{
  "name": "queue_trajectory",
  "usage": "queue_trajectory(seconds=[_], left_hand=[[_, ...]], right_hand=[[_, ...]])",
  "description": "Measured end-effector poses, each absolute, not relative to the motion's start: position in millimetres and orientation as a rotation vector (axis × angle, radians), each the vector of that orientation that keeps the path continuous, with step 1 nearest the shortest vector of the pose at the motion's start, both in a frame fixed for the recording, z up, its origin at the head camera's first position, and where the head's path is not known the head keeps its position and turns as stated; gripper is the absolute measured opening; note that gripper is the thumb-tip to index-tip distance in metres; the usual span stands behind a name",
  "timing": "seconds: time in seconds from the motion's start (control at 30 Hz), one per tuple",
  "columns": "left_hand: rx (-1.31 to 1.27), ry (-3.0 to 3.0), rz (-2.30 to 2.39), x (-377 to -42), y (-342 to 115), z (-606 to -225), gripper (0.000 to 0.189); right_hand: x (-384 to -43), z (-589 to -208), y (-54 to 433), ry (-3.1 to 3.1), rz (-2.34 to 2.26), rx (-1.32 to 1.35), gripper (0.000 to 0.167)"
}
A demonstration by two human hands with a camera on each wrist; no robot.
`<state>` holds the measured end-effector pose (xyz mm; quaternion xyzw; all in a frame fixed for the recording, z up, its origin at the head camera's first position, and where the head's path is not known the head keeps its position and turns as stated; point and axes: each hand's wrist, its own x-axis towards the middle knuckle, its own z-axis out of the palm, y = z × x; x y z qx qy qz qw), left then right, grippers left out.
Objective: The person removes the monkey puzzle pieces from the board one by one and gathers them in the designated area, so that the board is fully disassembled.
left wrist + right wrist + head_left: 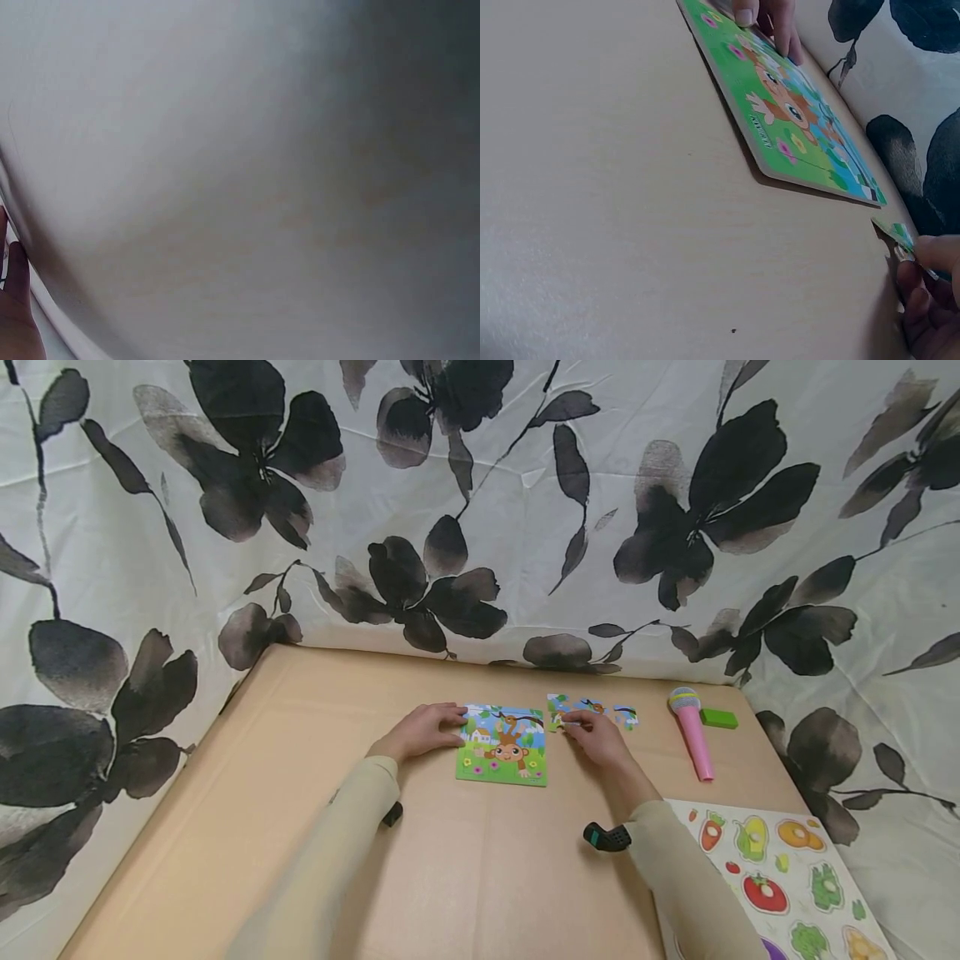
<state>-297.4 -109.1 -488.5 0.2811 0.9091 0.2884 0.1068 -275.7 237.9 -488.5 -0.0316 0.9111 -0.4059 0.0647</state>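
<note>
A square monkey jigsaw puzzle (502, 745) lies flat on the tan table. At its left edge my left hand (427, 729) rests with thumb and fingers spread, the fingertips on the board. Just right of the board, my right hand (600, 739) pinches a small green puzzle piece (900, 234) between thumb and fingers; it is tilted up in the right wrist view. Beyond that hand lie more loose pieces, among them a blue puzzle piece (626, 717) at the right. In the left wrist view, only part of my left hand (19, 315) shows at the lower left.
A pink toy microphone (693, 735) and a green block (719, 718) lie at the back right. Under my right forearm is a sheet of vegetable pictures (795, 877). Floral cloth (525, 510) hangs behind the table (480, 860).
</note>
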Motion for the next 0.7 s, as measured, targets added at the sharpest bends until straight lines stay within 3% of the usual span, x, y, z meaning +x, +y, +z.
queue_trajectory(seconds=[0.7], left_hand=[[0.839,2.674,0.865,-296.4,-109.3,-486.3,0.049]], right_hand=[[-278.9,-492.7,234.8,2.899,-1.149,-0.120,0.023]])
